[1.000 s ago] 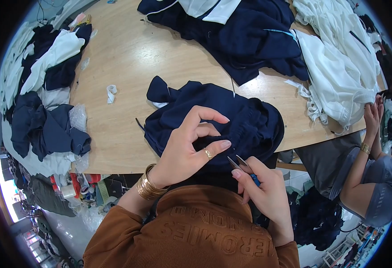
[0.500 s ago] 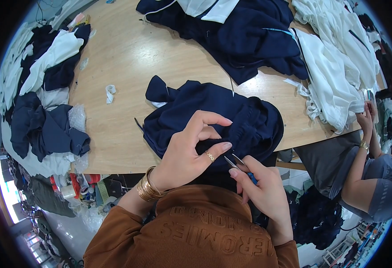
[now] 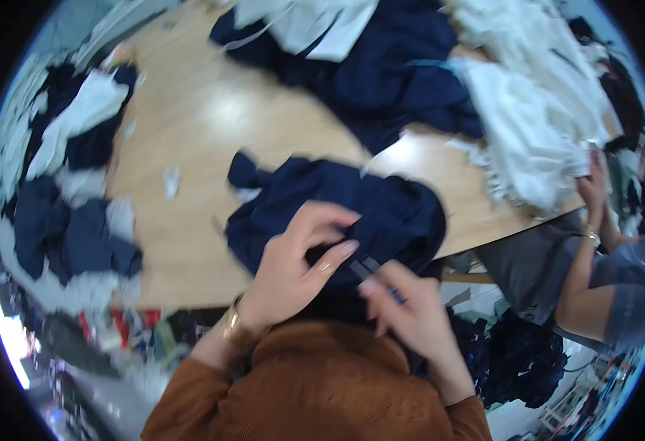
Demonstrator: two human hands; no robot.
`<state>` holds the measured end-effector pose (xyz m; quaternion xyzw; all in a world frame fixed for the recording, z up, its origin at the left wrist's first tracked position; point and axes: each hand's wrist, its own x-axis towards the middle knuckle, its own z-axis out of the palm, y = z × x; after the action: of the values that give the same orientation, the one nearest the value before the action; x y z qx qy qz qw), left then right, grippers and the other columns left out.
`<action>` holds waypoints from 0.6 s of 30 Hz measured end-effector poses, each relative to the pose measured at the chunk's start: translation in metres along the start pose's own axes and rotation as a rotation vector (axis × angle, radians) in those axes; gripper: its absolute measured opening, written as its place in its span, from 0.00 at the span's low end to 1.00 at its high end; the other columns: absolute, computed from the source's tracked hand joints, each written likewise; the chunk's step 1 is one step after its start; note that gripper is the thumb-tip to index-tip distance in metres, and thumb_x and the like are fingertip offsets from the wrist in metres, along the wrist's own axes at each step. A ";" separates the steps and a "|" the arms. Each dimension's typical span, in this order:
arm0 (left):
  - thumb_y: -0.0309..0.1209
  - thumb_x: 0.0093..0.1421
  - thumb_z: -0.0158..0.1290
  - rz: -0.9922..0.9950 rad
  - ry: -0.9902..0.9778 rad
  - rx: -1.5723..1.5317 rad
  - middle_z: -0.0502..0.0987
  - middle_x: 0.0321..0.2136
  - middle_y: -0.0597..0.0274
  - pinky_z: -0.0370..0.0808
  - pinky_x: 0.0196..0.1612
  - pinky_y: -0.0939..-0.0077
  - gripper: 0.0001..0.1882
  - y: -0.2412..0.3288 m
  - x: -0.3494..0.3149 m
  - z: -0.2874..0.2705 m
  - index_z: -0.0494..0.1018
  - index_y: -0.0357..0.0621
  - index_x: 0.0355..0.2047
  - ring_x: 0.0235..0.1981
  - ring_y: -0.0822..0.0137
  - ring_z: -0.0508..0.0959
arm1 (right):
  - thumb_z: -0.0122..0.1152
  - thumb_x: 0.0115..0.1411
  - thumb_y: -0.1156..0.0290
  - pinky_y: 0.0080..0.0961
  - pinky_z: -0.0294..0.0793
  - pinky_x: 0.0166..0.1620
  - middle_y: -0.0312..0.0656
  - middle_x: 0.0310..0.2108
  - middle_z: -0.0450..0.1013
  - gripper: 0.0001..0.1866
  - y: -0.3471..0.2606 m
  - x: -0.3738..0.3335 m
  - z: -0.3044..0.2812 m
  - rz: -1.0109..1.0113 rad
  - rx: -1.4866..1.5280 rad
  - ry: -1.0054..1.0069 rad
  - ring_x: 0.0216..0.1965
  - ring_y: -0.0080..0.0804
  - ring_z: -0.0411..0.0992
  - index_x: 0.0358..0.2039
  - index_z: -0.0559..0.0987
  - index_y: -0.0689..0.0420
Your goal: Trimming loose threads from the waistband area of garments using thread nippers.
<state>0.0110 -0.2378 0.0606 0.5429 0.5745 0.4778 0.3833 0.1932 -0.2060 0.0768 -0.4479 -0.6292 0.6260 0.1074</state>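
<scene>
A bunched navy garment [image 3: 322, 180] lies at the near edge of the table. My left hand [image 3: 285, 261], with a ring and gold bracelets, is over its near side. Its thumb and forefinger curve toward each other with a gap between them, and dark cloth shows in the gap. My right hand [image 3: 410, 305] is closed around small thread snips [image 3: 366, 266] with a bit of blue at the handle. Their two blades point up and left, close to my left thumb and the cloth. Motion blurs both hands, and the palm hides most of the snips.
More navy cloth [image 3: 403, 95] and white garments [image 3: 521, 132] are heaped at the far middle and right of the table [image 3: 183, 242]. Dark and white clothes [image 3: 76, 228] pile up on the left. A co-worker's hands [image 3: 593, 184] hold white cloth at the right.
The whole view has shifted and blurred, so the near garment and both hands appear slightly left and lower. My grip on the snips looks the same.
</scene>
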 end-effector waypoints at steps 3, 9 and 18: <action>0.22 0.57 0.52 -0.048 0.058 0.001 0.75 0.37 0.59 0.72 0.38 0.81 0.13 -0.007 0.003 0.002 0.68 0.37 0.43 0.34 0.72 0.77 | 0.52 0.63 0.65 0.16 0.66 0.18 0.34 0.17 0.69 0.10 0.016 0.011 0.002 -0.048 0.140 -0.018 0.15 0.18 0.69 0.30 0.72 0.59; 0.21 0.55 0.51 -0.062 0.027 0.049 0.70 0.30 0.63 0.65 0.37 0.84 0.13 -0.009 -0.002 -0.008 0.68 0.38 0.42 0.30 0.75 0.69 | 0.49 0.64 0.63 0.16 0.65 0.16 0.36 0.13 0.67 0.12 0.028 0.017 0.010 -0.194 0.238 -0.089 0.11 0.21 0.68 0.30 0.69 0.59; 0.22 0.55 0.52 0.004 -0.010 -0.101 0.69 0.41 0.62 0.66 0.47 0.78 0.16 -0.029 -0.005 -0.001 0.65 0.38 0.45 0.41 0.71 0.70 | 0.51 0.63 0.65 0.13 0.64 0.17 0.35 0.16 0.69 0.10 0.019 0.009 0.000 -0.223 0.435 -0.021 0.13 0.18 0.67 0.32 0.72 0.59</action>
<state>0.0026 -0.2412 0.0322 0.5264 0.5465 0.5043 0.4121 0.1962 -0.2033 0.0567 -0.3355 -0.5262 0.7356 0.2635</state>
